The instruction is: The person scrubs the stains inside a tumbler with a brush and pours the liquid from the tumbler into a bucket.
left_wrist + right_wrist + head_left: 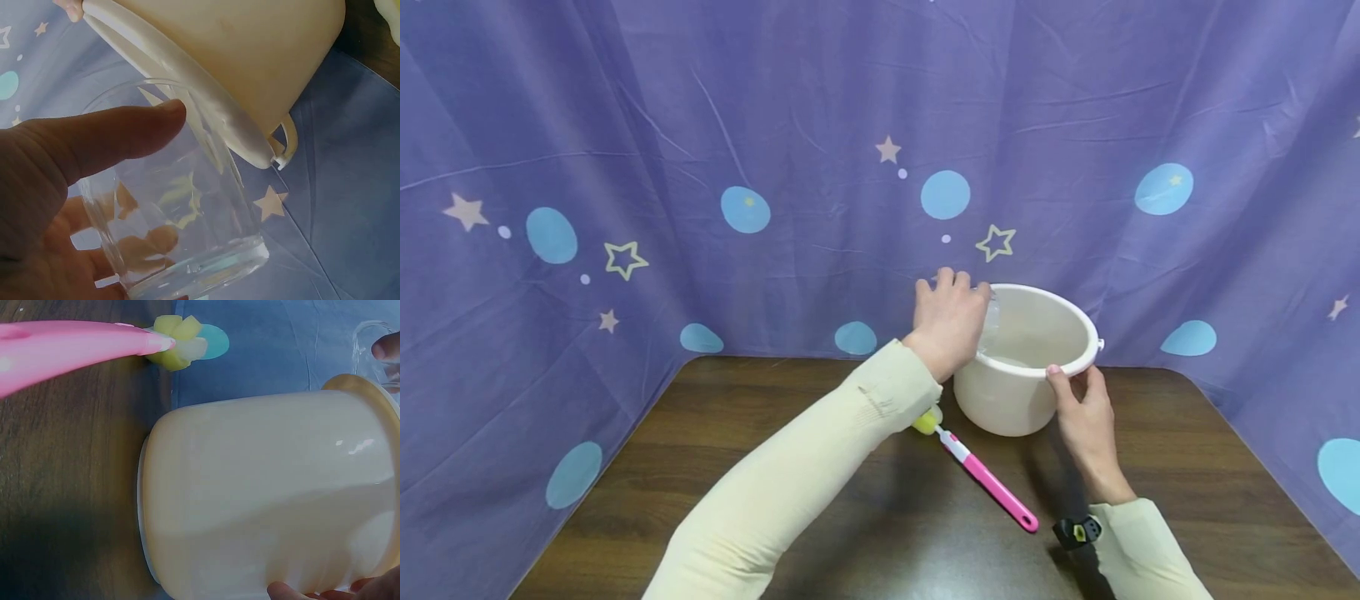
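A clear drinking glass (215, 206) is gripped by my left hand (951, 321), with the thumb along one side and the fingers behind it. The glass tilts, its mouth beside the bucket's rim in the left wrist view. My right hand (1084, 417) holds the white bucket (1007, 400) at its near right side, thumb on the rim and fingers against the wall below. In the head view, the left hand hides most of the glass. On the table below my left forearm lies a pink-handled brush (992, 487) with a yellow sponge head (927, 421), partly covered by the sleeve.
Both hands work over a dark wooden table (865, 517) near its back edge. Behind it hangs a purple curtain (820, 108) with stars and blue dots, close to the bucket. A small handle knob (1101, 344) sticks out at the bucket's right rim.
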Demonstrator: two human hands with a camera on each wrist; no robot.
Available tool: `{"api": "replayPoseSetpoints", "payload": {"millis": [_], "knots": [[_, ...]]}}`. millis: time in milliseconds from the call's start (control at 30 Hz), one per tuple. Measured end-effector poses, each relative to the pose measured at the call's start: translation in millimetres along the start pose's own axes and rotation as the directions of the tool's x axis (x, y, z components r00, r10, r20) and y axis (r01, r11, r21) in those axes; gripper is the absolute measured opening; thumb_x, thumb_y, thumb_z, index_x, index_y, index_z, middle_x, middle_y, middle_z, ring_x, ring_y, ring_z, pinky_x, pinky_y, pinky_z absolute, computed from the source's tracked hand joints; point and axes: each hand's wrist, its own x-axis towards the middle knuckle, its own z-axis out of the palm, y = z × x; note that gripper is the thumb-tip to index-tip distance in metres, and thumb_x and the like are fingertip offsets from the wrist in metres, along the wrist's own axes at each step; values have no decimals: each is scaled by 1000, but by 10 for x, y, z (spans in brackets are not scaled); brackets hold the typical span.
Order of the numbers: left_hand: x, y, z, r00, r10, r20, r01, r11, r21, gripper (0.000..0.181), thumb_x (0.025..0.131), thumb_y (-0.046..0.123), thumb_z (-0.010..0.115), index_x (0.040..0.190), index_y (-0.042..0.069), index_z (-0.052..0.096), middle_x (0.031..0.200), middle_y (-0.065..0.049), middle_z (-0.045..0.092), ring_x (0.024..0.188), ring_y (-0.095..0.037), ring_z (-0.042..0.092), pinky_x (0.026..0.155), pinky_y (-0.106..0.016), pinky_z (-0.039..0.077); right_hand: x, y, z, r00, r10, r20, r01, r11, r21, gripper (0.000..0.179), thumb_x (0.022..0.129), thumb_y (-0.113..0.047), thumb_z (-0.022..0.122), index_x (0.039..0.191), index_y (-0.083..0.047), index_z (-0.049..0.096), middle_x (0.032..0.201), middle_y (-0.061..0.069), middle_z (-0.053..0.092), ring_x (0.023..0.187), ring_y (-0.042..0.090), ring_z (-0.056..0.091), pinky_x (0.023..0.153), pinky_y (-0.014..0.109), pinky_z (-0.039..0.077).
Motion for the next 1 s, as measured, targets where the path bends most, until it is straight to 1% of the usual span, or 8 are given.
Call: {"api": "replayPoseSetpoints", "payload": {"millis": [167, 300, 467, 567, 733, 867, 1000], "knots": [[-11, 18, 14, 999, 21, -28, -19, 999, 41, 43, 87, 24, 62, 129, 22, 55, 117, -4, 54, 112, -25, 43, 87, -47, 40, 0, -5, 11, 1000, -8, 8, 8, 1000, 10, 67, 93, -42, 58, 141, -1, 37, 137, 20, 47, 129, 31, 42, 106, 47, 33], [-16, 31, 16, 999, 29, -25, -27, 998, 59, 47, 87, 25, 62, 132, 23, 52, 118, -3, 54, 111, -24, 43, 87, -46, 39, 1, -10, 14, 1000, -10, 8, 10, 1000, 6, 67, 93, -42, 58, 141, -1, 37, 137, 20, 46, 129, 32, 41, 106, 47, 33], [-24, 38, 17, 999, 31, -25, -30, 998, 58, 48, 87, 25, 62, 133, 23, 51, 118, -3, 53, 111, -24, 42, 87, -47, 39, 0, 3, 12, 1000, -3, 3, 3, 1000, -2, 66, 93, -42, 58, 141, -2, 37, 137, 19, 47, 129, 31, 42, 106, 47, 34], [-30, 44, 23, 999, 23, -23, -22, 998, 52, 48, 87, 25, 62, 134, 22, 50, 119, -4, 53, 112, -25, 42, 87, -49, 40, -6, 12, 5, 1000, 2, -2, -2, 1000, 1, 66, 93, -42, 57, 141, -2, 37, 137, 19, 47, 129, 31, 42, 106, 47, 34], [-47, 39, 50, 1000, 2, -20, -1, 1000, 27, 51, 88, 24, 61, 137, 22, 47, 124, -5, 52, 118, -28, 41, 87, -52, 41, -18, 12, -7, 1000, 8, -10, -8, 1000, 6, 65, 94, -42, 57, 141, -2, 37, 137, 19, 47, 129, 31, 41, 106, 48, 33], [-72, -1, 79, 999, -26, -29, 25, 1000, -19, 54, 86, 23, 64, 137, 21, 46, 126, -6, 52, 125, -30, 37, 87, -53, 41, -11, 8, 1, 1000, 1, -7, -1, 1000, -1, 66, 93, -42, 57, 141, -1, 37, 136, 19, 47, 129, 31, 42, 106, 47, 33], [-90, -58, 103, 998, -53, -38, 50, 996, -67, 57, 82, 22, 67, 135, 20, 46, 130, -8, 51, 123, -30, 39, 84, -51, 43, -4, -1, 5, 1000, 0, -3, 0, 1000, -7, 66, 93, -43, 57, 141, -2, 37, 136, 19, 47, 128, 31, 42, 106, 48, 33]]}}
